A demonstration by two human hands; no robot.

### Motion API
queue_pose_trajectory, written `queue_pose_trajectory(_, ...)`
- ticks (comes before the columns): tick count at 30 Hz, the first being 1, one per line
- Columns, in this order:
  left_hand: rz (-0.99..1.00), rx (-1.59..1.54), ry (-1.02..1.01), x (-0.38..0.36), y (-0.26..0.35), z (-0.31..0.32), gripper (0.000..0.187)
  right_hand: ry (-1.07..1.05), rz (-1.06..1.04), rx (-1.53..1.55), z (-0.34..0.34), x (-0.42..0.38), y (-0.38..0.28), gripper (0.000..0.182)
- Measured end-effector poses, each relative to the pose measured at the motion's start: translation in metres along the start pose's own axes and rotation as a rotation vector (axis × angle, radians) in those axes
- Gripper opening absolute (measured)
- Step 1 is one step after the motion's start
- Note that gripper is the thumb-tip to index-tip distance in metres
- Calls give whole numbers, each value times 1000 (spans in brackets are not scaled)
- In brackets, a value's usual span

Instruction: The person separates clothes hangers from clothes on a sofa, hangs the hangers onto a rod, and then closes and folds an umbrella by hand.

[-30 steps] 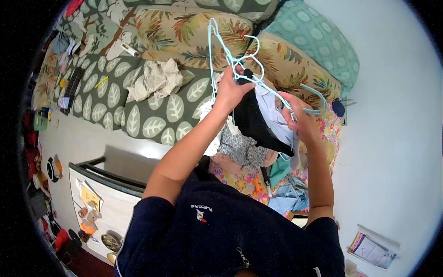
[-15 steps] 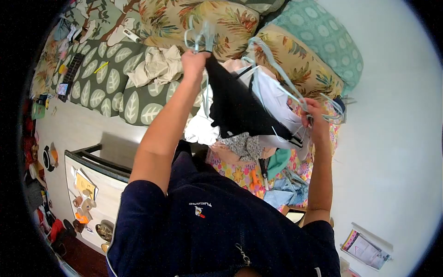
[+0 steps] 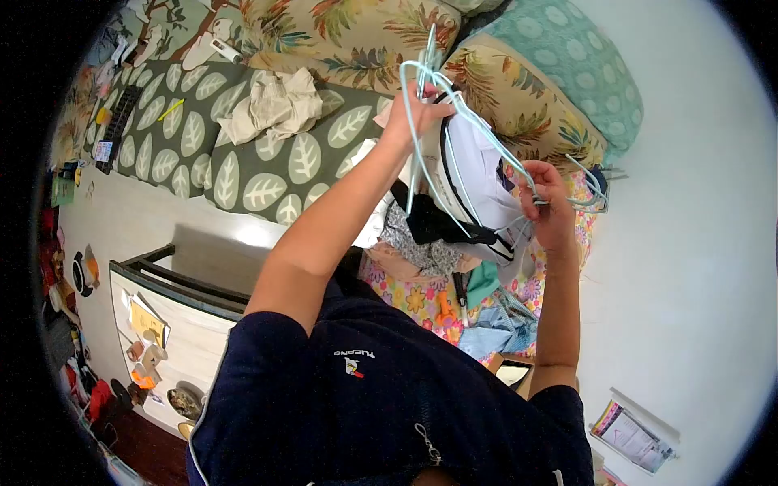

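Note:
My left hand [image 3: 417, 117] is closed around light blue wire hangers [image 3: 438, 78] near their hooks, at the top of a white garment with black trim [image 3: 478, 154]. Farther right, my right hand [image 3: 545, 202] has its fingers curled on the hanger wires at the other end. A black garment [image 3: 433, 223] hangs bunched below the white one, between my hands. Under them lie a grey speckled cloth [image 3: 417, 243] and other clothes, partly covered.
A beige crumpled cloth [image 3: 271, 105] lies on the leaf-patterned sofa [image 3: 263, 182], with cushions [image 3: 348, 32] behind. Blue clothing [image 3: 498, 328] and an orange object [image 3: 444, 309] rest on floral fabric. At left stands a small table [image 3: 203, 340]; a wall [image 3: 689, 243] is at right.
My left hand has moved right, closer to my right hand. The black garment, earlier stretched out between the hands, now hangs bunched lower, and more of the white garment shows.

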State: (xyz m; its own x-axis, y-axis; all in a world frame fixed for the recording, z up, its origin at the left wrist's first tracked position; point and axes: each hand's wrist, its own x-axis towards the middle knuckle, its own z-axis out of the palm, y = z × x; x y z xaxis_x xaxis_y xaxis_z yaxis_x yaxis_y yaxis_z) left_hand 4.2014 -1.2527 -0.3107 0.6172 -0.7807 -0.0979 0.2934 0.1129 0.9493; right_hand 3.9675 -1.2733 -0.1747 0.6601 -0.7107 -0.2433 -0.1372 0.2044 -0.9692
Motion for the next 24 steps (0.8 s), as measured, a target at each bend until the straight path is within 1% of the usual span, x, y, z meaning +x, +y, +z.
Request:
queue_pose_trajectory(1,27,92,19,1,2,3,30,13,15,-12,2,1,-1,36)
queue_pose_trajectory(2,-46,75,36,-7,15,5,29,27,26,-24,6,2,-2,36)
queue_pose_trajectory(5,42,35,8,2,3,0,24,48,44,-32,3,6,2,35)
queue_pose_trajectory(6,8,102,42,1,1,0,18,49,47,-29,0,8,4,35)
queue_pose_trajectory(9,-136,-61,100,-3,22,-8,15,127,93,-69,-6,10,5,35)
queue_pose_trajectory(10,-196,-142,76,5,22,-18,21,131,113,-78,-10,10,6,35)
queue_pose_trajectory(11,-191,-222,82,16,15,-30,20,131,132,-87,-16,10,8,35)
queue_pose_trajectory(12,-181,-237,141,26,10,-41,19,128,151,-95,-22,11,10,35)
queue_pose_trajectory(13,-172,-251,203,30,13,-51,18,125,135,-47,-27,10,12,35)
queue_pose_trajectory(15,-264,-227,383,37,10,-64,23,122,98,48,-38,4,14,34)
queue_pose_trajectory(16,-271,-123,431,39,4,-70,22,188,53,70,-44,1,16,34)
queue_pose_trajectory(19,-335,50,488,30,-23,-88,16,172,-102,234,-60,1,17,31)
queue_pose_trajectory(20,-268,121,444,29,-34,-94,18,129,-139,286,-63,4,16,31)
queue_pose_trajectory(21,-280,65,393,31,-46,-90,19,146,-159,323,-63,7,16,32)
queue_pose_trajectory(23,-303,-46,299,12,-37,-64,20,173,-199,398,-58,14,19,33)
queue_pose_trajectory(24,-312,-71,241,7,-29,-49,23,112,-225,364,-53,18,17,34)
